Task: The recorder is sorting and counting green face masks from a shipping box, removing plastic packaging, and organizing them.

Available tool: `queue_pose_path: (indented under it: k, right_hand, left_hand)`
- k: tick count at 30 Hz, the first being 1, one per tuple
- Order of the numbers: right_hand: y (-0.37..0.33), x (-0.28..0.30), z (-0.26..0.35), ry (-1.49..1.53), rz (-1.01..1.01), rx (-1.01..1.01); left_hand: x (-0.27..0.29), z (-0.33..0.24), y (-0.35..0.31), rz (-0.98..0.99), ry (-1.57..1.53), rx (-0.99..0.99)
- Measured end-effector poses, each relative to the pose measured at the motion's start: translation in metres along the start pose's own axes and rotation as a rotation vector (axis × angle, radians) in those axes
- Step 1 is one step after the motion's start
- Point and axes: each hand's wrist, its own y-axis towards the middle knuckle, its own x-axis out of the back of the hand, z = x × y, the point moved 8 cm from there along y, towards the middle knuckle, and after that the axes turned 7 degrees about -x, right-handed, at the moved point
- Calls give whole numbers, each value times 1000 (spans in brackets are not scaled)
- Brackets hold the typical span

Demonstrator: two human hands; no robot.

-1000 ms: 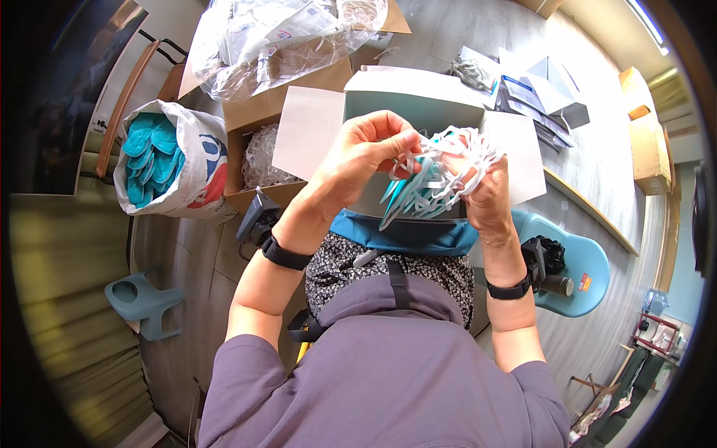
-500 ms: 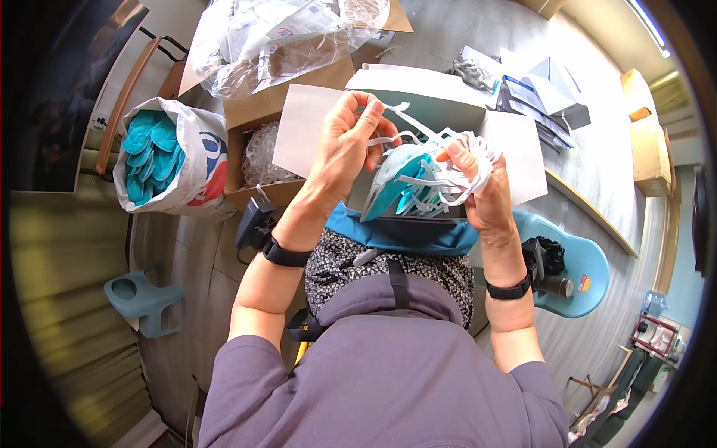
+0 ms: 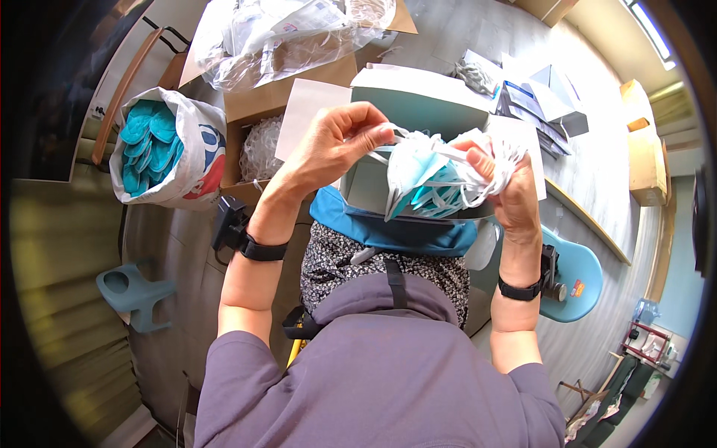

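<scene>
Bunched white straps (image 3: 478,190) loop around my right hand (image 3: 508,187), whose fingers are closed on them. From the straps hang several flat teal pieces (image 3: 429,196) with white faces, like masks or pads; their exact kind is unclear. My left hand (image 3: 340,142) pinches a white strap between thumb and forefinger, to the left of the bundle. Both hands are above an open white box (image 3: 418,110) with pale green inner walls and flaps spread out. The hands and the hanging pieces hide part of its inside.
At left stands a white bag (image 3: 198,138) full of teal pieces (image 3: 151,138). An open cardboard box (image 3: 299,93) holds clear plastic strips (image 3: 261,153), with plastic wrapping (image 3: 299,48) behind. Blue stools (image 3: 138,295) (image 3: 582,276) flank me. Opened cartons (image 3: 534,112) lie at far right.
My hands have moved apart, the left toward the left and the right toward the right. The bundle of straps and teal pieces has shifted right with my right hand.
</scene>
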Motion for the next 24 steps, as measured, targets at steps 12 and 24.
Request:
queue_pose_path:
  k: [12, 24]
  right_hand:
    - [-6, -9, 11, -184, 25, 53]
    - [-16, -26, 22, -353, 127, -14]
  left_hand:
    - [-9, -1, -12, 250, 227, 6]
    - [11, -3, -2, 57, -32, -86]
